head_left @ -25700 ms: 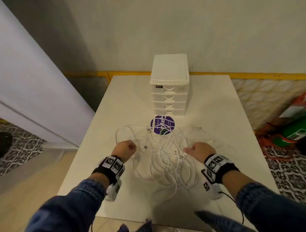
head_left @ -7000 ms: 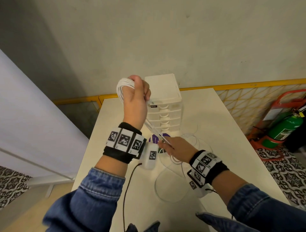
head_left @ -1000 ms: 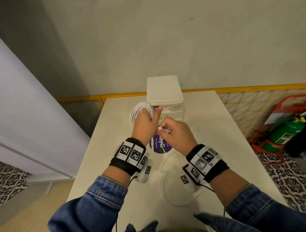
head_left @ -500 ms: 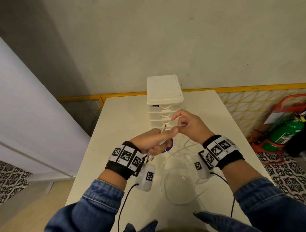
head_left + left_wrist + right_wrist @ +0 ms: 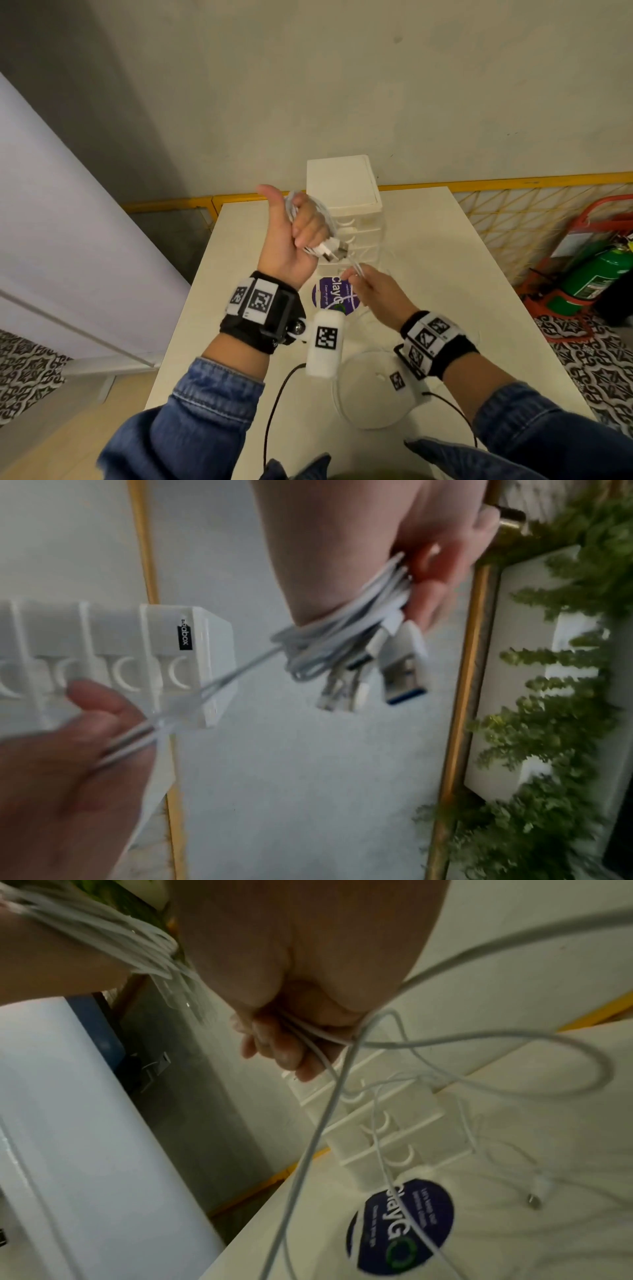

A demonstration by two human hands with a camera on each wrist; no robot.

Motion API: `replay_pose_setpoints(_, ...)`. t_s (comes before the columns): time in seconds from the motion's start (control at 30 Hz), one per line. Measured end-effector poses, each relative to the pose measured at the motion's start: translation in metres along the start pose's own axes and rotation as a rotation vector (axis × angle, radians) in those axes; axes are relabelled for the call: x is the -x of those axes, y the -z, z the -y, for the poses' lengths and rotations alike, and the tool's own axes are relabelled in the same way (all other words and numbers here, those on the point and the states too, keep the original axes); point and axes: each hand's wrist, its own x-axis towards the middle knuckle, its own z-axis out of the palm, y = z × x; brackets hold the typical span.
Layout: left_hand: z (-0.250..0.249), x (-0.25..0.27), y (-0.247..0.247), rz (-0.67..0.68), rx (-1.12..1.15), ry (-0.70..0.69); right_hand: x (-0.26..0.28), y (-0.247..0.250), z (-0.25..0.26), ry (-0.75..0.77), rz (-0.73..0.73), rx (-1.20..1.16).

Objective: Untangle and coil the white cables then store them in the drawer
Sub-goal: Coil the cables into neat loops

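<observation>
White cables [image 5: 310, 219]: coil wound round left hand [image 5: 291, 240], fingers curled on it, raised before drawer unit [image 5: 346, 192]. Right hand [image 5: 373, 291] pinches trailing strand [image 5: 356, 265]; loose loops [image 5: 370, 394] on tabletop [image 5: 445, 274].

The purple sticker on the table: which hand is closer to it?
Right. The right hand pinches cable strands right beside and just above the purple sticker. The left hand is raised higher, up by the drawer box, gripping the cable coil.
</observation>
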Motion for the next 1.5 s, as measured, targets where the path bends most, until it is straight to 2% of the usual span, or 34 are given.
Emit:
replay_pose_setpoints(0.07,-0.004,-0.005,0.002,-0.164,-0.063,-0.142,0.003,-0.012,-0.004,-0.026,0.104,0.063)
replay_pose_setpoints(0.2,-0.02,-0.009,0.002,-0.423,-0.379,-0.394,0.015,-0.019,-0.002,-0.025,0.295,0.143)
replay_pose_setpoints(0.3,-0.023,-0.005,0.015,-0.531,-1.003,-0.481,0.02,-0.02,0.005,0.076,0.272,0.097)
replay_pose_setpoints(0.33,-0.02,-0.002,0.023,-0.535,-1.218,-0.451,0.02,-0.019,0.011,0.119,0.25,0.083)
replay_pose_setpoints(0.4,-0.009,0.005,0.039,-0.47,-1.602,-0.273,0.017,-0.011,0.023,0.215,0.142,0.055)
replay_pose_setpoints(0.47,-0.001,0.014,0.049,-0.371,-1.791,-0.059,0.011,0.002,0.033,0.316,0.018,0.039)
replay_pose_setpoints(0.57,0.008,0.026,0.051,-0.223,-1.643,0.231,0.002,0.022,0.038,0.426,-0.092,0.127)
replay_pose_setpoints(0.67,0.017,0.035,0.045,-0.083,-1.414,0.503,-0.008,0.037,0.032,0.442,-0.197,0.238)
replay_pose_setpoints(0.73,0.02,0.037,0.041,-0.03,-1.241,0.599,-0.013,0.049,0.029,0.397,-0.281,0.276)
replay_pose_setpoints(0.8,0.02,0.038,0.034,0.029,-1.14,0.619,-0.016,0.058,0.023,0.348,-0.278,0.308)
replay_pose_setpoints(0.9,0.023,0.036,0.021,0.079,-1.005,0.583,-0.018,0.057,0.018,0.283,-0.188,0.293)
replay_pose_setpoints(0.97,0.026,0.032,0.013,0.125,-0.886,0.509,-0.017,0.052,0.02,0.213,-0.17,0.241)
replay_pose_setpoints(1.1,0.024,0.023,-0.002,0.152,-0.503,0.383,-0.014,0.032,0.018,0.108,-0.073,0.321)
replay_pose_setpoints(1.2,0.021,0.016,-0.008,0.172,-0.241,0.249,-0.012,0.013,0.018,0.028,0.01,0.284)
replay_pose_setpoints(1.37,0.011,0.005,-0.016,0.048,0.06,0.05,-0.003,-0.009,0.021,0.001,0.066,0.192)
replay_pose_setpoints(1.5,0.002,-0.002,-0.02,-0.123,0.162,-0.091,0.007,-0.021,0.019,-0.029,0.184,0.169)
